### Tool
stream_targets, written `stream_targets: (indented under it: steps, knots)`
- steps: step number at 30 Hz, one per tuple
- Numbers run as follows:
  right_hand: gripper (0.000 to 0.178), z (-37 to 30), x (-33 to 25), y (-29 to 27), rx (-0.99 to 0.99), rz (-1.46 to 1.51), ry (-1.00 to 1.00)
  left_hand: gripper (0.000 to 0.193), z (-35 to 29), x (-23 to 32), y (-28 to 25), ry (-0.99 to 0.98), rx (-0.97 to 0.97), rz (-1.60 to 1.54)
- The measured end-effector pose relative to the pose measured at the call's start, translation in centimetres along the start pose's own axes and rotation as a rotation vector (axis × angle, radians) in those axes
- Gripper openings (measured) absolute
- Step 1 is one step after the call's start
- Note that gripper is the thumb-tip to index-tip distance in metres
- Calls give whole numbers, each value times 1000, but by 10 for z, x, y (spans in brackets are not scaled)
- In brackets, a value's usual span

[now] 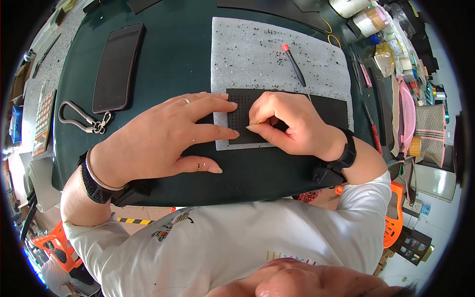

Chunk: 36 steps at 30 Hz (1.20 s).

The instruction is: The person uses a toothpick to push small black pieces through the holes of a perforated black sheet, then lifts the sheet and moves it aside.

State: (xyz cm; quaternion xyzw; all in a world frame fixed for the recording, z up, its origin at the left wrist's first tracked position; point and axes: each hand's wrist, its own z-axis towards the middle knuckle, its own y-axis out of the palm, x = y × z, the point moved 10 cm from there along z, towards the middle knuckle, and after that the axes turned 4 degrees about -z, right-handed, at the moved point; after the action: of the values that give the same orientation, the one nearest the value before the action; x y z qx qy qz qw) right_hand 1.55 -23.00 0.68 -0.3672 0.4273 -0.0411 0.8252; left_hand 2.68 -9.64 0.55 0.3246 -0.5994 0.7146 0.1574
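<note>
A flat black sheet (pixel 239 115) with rows of small holes lies on white paper-like material (pixel 242 59) strewn with tiny black bits. My left hand (pixel 158 131) is open, its fingers spread, two fingertips resting on the sheet's left edge and the thumb on the table below. Over the middle of the sheet, my right hand (pixel 292 121) is closed in a pinch, thumb against index finger at the holes. What sits between those fingertips is too small to make out. Just beyond that hand lies a thin screwdriver (pixel 295 67) with a black handle and red cap.
On the dark green table (pixel 163 190), a black phone (pixel 118 67) lies at the left near a braided grey strap (pixel 79 116). Along the right edge are tweezers (pixel 355 69), a red-handled tool (pixel 373 131) and rolls of tape (pixel 370 21). Orange chairs (pixel 393 215) stand beyond the table.
</note>
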Motion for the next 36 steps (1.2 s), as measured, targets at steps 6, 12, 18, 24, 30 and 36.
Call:
stream_targets:
  steps: [6, 12, 18, 24, 30, 36]
  knots:
    - [23, 1, -3, 3, -33, -27, -35, 55, 0, 0, 0, 1, 4, 1]
    - [24, 0, -5, 2, -28, -8, -51, 54, 1, 0, 0, -4, 2, 3]
    - [23, -1, -4, 4, -60, 36, -34, 51, 0, 0, 0, 4, 8, 41]
    - [16, -3, 25, -1, -11, 252, 267, 48, 3, -1, -2, 11, 52, 105]
    - [14, 1, 33, -1, -152, 237, 413, 48, 6, 2, -2, 4, 81, 164]
    - [15, -1, 27, -6, -260, 241, 417, 43, 8, 5, -3, 32, 99, 193]
